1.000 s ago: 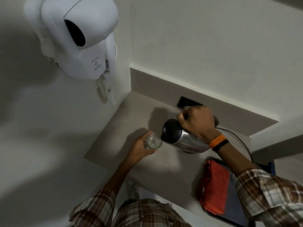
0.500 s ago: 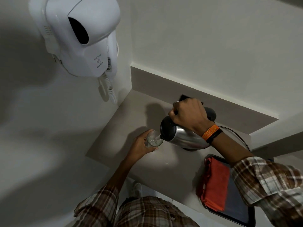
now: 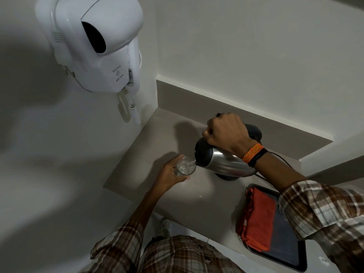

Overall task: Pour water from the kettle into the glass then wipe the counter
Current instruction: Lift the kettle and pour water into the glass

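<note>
1. Grey counter (image 3: 157,146) set in a white-walled corner; near edge carries a dark tray (image 3: 285,251) with an orange cloth (image 3: 258,219) on it.
2. Left hand (image 3: 169,174) wrapped around the glass (image 3: 185,166), which has water in it.
3. Right hand (image 3: 226,133) fisted on the handle of the kettle (image 3: 220,160), tilted, spout at the glass rim.
4. Base (image 3: 228,177) sits under the kettle.
5. Wall hair dryer (image 3: 98,44) up left.
</note>
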